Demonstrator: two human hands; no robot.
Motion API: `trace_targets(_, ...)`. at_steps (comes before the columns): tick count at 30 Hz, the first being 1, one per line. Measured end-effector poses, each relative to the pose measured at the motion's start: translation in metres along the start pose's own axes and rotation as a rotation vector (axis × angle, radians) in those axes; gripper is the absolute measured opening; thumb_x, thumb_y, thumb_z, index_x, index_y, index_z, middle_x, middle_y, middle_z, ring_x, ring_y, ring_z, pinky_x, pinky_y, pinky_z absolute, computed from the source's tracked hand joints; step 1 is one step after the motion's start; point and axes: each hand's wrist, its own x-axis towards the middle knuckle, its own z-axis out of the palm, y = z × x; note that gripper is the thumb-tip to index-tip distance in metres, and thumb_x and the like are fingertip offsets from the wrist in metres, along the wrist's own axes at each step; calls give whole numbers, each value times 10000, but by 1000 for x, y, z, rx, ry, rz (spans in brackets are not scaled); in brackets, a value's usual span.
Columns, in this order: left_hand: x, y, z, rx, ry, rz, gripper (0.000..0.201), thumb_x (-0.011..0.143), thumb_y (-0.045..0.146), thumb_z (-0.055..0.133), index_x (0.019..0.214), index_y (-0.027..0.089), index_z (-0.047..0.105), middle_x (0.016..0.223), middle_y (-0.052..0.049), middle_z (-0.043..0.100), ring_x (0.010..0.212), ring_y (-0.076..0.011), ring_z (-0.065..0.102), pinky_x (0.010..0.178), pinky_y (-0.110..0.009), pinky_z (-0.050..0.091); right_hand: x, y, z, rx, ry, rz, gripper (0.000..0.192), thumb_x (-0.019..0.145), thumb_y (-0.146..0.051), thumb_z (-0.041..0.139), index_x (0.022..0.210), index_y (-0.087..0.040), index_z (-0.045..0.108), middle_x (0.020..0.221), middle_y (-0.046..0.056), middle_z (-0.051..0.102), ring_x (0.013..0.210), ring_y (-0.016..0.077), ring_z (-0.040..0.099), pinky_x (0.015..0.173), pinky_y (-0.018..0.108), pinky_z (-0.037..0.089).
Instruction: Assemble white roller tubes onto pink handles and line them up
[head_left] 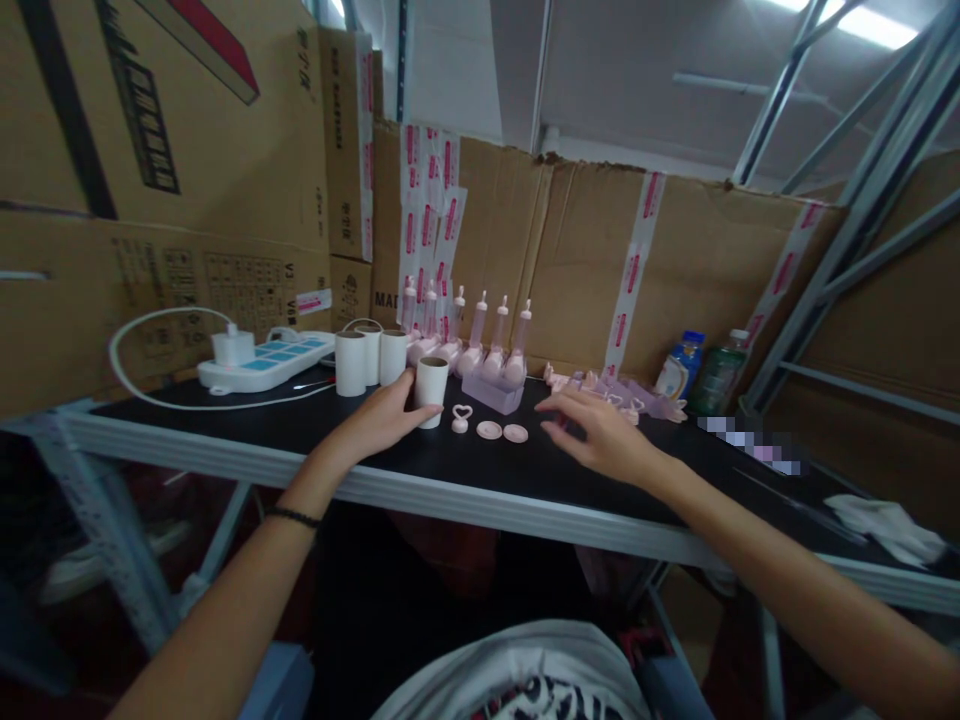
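My left hand (386, 415) is wrapped round a white paper tube (432, 385) standing upright on the black table, thumb across its front and fingers behind. Just right of it lie a small pink heart-shaped piece (460, 420) and two round pink discs (490, 430). Past the discs, my right hand (592, 430) hovers with its fingers apart and bent, nothing visible in them. A lilac block-shaped holder (491, 391) stands behind the discs, next to several pink upright pieces with clear tubes (501, 325). More pink parts (600, 388) lie in a heap behind my right hand.
More white tubes (350, 364) stand at the left, beside a power strip (274, 360) with a white cable. Two bottles (718, 370) stand at the right rear. A white cloth (889, 528) lies near the right edge. Cardboard walls (581, 250) enclose the back.
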Motion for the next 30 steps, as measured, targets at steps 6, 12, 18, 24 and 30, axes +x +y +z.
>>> trace_targets(6,0,-2,1,-32,-22,11,521,869,559,608,1232,189,552,1199,-128,720,1062,-329,694,894,-412,518,-7,-2,27,36,-273,7,545,1020,-476,541,1496,-209,528,1560,173,483,1425,330,490,1185,535,403)
trace_targets(12,0,-5,2,2,-9,20,536,869,586,611,1222,187,555,1193,-140,712,1055,-338,693,881,-413,516,-18,-11,16,67,-396,84,613,1047,-570,420,1547,-224,490,1659,170,342,1527,326,356,1251,547,300)
trace_targets(18,2,-6,2,11,-6,23,534,868,585,601,1213,179,564,1191,-146,713,1059,-339,692,879,-409,518,-38,-24,5,79,-367,165,610,1017,-590,486,1536,-270,507,1657,127,364,1522,318,365,1254,526,309)
trace_targets(24,1,-7,2,7,6,18,517,854,590,623,1188,197,585,1157,-127,729,1029,-338,703,862,-409,531,-47,-14,10,128,-272,203,445,1054,-469,471,1409,-262,643,1566,128,498,1453,286,471,1223,505,366)
trace_targets(30,0,-4,-6,-115,65,18,547,819,572,688,1210,201,593,1169,-113,734,1024,-318,714,884,-414,559,-51,-8,20,221,-103,246,245,1005,-393,596,1108,-222,738,1362,129,658,1292,262,616,1124,433,468)
